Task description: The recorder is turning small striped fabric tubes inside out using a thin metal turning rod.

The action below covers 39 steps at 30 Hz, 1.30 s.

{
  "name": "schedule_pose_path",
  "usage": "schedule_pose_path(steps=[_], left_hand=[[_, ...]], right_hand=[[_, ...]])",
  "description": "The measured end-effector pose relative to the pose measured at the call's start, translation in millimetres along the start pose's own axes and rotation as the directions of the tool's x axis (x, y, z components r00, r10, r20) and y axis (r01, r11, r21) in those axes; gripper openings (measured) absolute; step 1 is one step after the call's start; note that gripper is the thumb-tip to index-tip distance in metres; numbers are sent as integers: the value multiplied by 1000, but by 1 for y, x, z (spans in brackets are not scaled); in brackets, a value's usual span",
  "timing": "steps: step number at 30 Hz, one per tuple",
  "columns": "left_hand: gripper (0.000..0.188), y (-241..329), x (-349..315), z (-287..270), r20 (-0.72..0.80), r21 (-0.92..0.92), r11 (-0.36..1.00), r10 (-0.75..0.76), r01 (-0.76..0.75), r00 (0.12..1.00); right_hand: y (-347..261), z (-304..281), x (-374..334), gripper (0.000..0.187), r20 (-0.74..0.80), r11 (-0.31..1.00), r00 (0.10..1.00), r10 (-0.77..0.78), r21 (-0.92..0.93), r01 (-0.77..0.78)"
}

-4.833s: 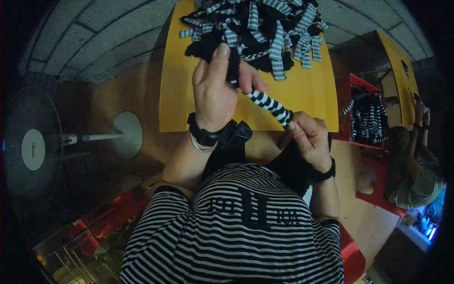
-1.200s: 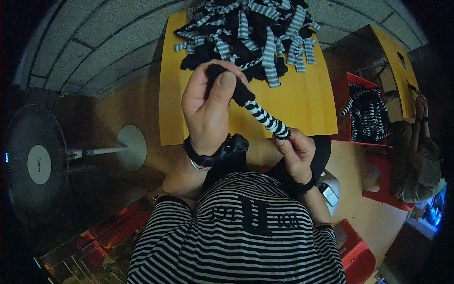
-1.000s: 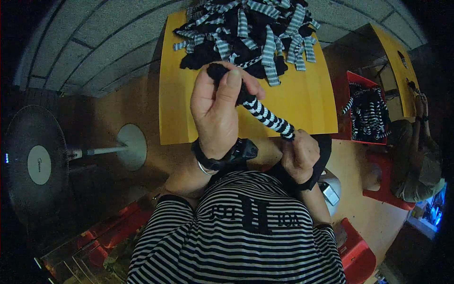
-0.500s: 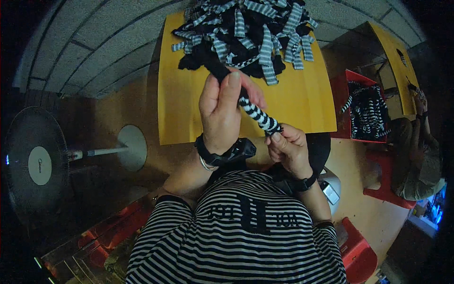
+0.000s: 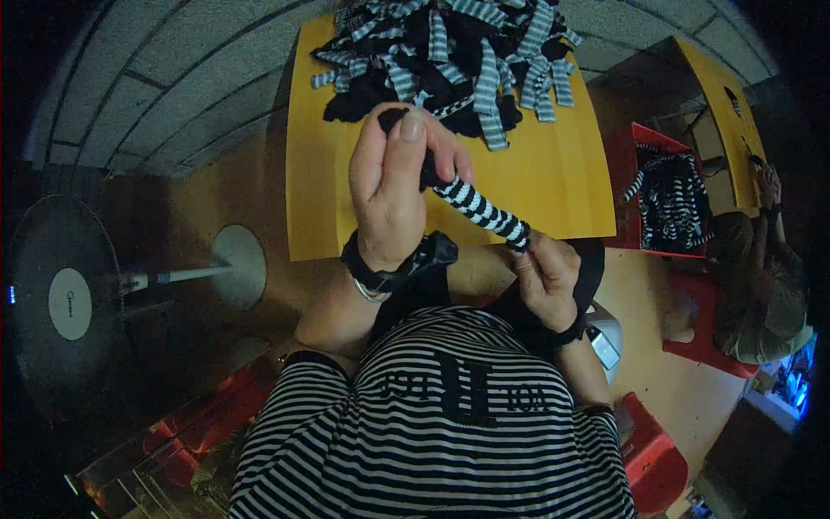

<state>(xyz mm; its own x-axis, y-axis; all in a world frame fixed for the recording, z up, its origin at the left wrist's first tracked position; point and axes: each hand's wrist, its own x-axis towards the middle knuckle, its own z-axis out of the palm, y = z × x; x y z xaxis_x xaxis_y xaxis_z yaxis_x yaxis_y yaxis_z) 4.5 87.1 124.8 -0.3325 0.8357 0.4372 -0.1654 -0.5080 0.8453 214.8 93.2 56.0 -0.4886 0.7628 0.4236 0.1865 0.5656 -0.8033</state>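
Observation:
A black-and-white striped knitted tube [image 5: 481, 212] stretches slantwise between my hands, above the near edge of the yellow table [image 5: 328, 208]. My left hand [image 5: 393, 190] is closed around its black fabric end, thumb on top, with a bit of black cloth showing above the fingers. At the tube's lower right end, my right hand [image 5: 551, 275] pinches the tip between thumb and fingers. Beyond my hands lies a heap of striped and black knitted pieces [image 5: 488, 86] on the far part of the table.
Right of the table stands a red box [image 5: 634, 221] full of striped knitted pieces. Another person [image 5: 769, 294] sits farther right by a second yellow table [image 5: 705, 95]. A standing fan [image 5: 69, 303] is on the left. A red stool [image 5: 654, 463] stands at lower right.
My left hand has shifted slightly left and my right hand slightly right and down. More of the striped tube shows, drawn out longer between them.

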Motion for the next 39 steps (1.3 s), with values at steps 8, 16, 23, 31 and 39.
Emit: schedule_pose_path(steps=[8,16,23,31,39], left_hand=[[30,-10,-6,12,64,-52,996,-70,73,995],[25,-19,-17,12,-167,-173,971,-194,165,967],[15,-12,-3,-10,-187,65,992,-91,105,978],[15,-6,7,-16,26,152,959,-245,239,969],[19,-26,-2,18,-87,-336,874,-400,351,912]], right_hand=[[-13,29,-1,21,474,101,797,375,833,-543],[12,16,-9,22,350,422,814,463,721,-550],[21,-17,-26,19,284,612,825,488,563,-555],[22,-51,-27,20,246,853,894,375,286,-437],[20,-26,-30,18,227,795,862,452,336,-505]])
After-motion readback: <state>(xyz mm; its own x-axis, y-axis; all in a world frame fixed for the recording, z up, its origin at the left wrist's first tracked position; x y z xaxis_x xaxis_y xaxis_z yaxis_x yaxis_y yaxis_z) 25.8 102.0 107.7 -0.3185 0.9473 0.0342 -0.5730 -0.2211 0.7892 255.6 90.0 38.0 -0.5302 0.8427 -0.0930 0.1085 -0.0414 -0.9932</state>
